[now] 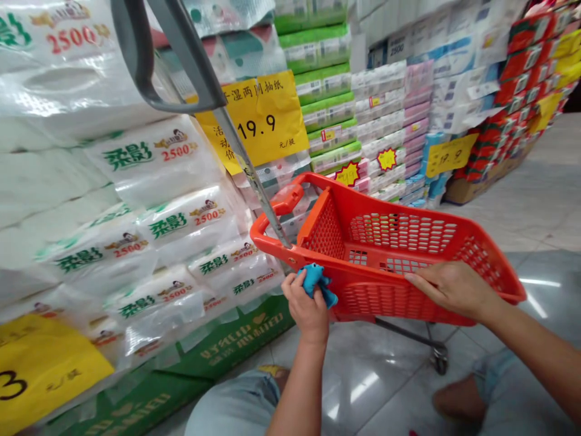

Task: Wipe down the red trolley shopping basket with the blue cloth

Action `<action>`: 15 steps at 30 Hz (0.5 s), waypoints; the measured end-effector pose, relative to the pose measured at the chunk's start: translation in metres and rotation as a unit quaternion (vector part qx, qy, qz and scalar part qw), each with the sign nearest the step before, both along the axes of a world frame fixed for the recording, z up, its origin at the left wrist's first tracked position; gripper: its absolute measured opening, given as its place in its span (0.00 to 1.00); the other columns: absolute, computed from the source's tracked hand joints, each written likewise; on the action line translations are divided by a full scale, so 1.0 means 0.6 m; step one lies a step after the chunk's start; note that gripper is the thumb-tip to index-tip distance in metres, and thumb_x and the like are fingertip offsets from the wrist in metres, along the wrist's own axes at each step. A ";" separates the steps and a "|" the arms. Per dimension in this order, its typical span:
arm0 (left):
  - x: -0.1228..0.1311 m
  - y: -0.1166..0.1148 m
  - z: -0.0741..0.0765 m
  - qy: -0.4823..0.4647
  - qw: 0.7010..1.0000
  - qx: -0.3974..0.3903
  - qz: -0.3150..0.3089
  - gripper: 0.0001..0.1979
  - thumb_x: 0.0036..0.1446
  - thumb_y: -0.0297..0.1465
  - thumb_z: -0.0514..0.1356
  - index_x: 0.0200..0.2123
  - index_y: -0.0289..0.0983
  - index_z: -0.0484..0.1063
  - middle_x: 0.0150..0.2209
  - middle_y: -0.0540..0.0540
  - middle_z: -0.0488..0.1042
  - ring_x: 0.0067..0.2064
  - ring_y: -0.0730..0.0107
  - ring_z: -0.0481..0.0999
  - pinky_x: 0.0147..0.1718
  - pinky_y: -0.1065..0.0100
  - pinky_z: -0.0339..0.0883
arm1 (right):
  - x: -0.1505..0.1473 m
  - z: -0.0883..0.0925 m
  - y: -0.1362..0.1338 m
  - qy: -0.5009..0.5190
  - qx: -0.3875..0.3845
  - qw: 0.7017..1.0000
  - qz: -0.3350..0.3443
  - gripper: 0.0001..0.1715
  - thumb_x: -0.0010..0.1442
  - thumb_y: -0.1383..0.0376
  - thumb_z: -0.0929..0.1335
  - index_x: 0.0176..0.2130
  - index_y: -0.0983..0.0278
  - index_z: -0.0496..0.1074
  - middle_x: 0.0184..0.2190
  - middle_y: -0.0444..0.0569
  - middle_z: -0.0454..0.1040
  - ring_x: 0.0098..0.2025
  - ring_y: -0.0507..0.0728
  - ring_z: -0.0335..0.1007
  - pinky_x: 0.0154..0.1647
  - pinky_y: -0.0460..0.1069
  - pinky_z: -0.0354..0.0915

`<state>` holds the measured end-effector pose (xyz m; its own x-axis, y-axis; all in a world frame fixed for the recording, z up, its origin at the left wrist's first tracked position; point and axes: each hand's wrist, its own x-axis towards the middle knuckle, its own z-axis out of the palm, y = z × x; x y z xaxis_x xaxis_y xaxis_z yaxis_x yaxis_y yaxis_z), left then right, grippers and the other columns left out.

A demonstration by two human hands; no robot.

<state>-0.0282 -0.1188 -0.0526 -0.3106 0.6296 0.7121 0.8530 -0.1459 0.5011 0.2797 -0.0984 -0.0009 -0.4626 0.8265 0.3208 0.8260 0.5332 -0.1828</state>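
Left hand [306,309] closed around a soft crumpled blue object [318,283], exact item unclear, held just at the near edge of the basket, apparently kept up off the floor. Right hand [454,289] open, fingers extended and lying on the near wall of a red plastic mesh shopping basket [363,301], not clearly gripping; looks placed to steady it. Basket sits ahead of both hands on a wheeled frame with a small dark caster [439,358]. Long grey metal pull handle [200,72] rises from the basket's left corner past the left hand, leaning up toward the shelves. Below the hands: denim shorts [236,406] and glossy pale floor tiles [363,387]. Left of the left hand: stacked white plastic-wrapped tissue packs [167,163] with green lettering and 2500 printed. Farther out: yellow paper price sign [258,118] reading 19.9, green-banded packs [324,91], red packs [521,91].
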 end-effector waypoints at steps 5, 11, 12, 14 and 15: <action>0.076 0.002 -0.014 0.013 0.996 -0.054 -0.072 0.23 0.54 0.20 0.56 0.53 0.41 0.68 0.53 0.39 0.65 0.53 0.56 0.73 0.53 0.54 0.72 | -0.007 0.006 0.000 -0.018 0.004 1.000 -0.014 0.35 0.74 0.50 0.53 0.26 0.61 0.72 0.25 0.47 0.77 0.28 0.55 0.75 0.31 0.50 0.59; 0.040 -0.016 0.004 0.035 0.995 -0.015 -0.097 0.23 0.56 0.21 0.56 0.54 0.42 0.70 0.52 0.40 0.67 0.51 0.60 0.73 0.50 0.59 0.72 | 0.007 -0.007 -0.002 0.022 0.044 0.999 0.014 0.30 0.73 0.54 0.57 0.28 0.60 0.77 0.26 0.46 0.79 0.29 0.54 0.75 0.33 0.48 0.61; 0.015 -0.010 0.027 0.042 0.996 0.011 -0.080 0.21 0.58 0.23 0.56 0.55 0.40 0.69 0.52 0.40 0.68 0.52 0.59 0.73 0.51 0.58 0.71 | 0.011 -0.010 -0.002 0.027 0.059 0.998 0.023 0.30 0.73 0.54 0.58 0.28 0.60 0.77 0.25 0.45 0.78 0.28 0.53 0.75 0.33 0.48 0.61; -0.037 0.005 0.085 0.052 0.996 0.061 -0.027 0.17 0.61 0.27 0.57 0.53 0.38 0.70 0.50 0.39 0.69 0.53 0.58 0.71 0.53 0.56 0.69 | 0.021 -0.017 -0.002 0.033 0.085 0.995 0.034 0.30 0.74 0.55 0.58 0.27 0.60 0.77 0.24 0.44 0.78 0.27 0.53 0.75 0.32 0.48 0.60; -0.062 0.014 0.115 0.044 0.996 0.076 0.008 0.15 0.61 0.28 0.57 0.52 0.38 0.70 0.50 0.39 0.69 0.54 0.57 0.71 0.55 0.55 0.67 | 0.026 -0.022 -0.002 0.036 0.094 0.994 0.037 0.30 0.74 0.55 0.58 0.27 0.60 0.77 0.24 0.44 0.78 0.27 0.53 0.75 0.31 0.49 0.60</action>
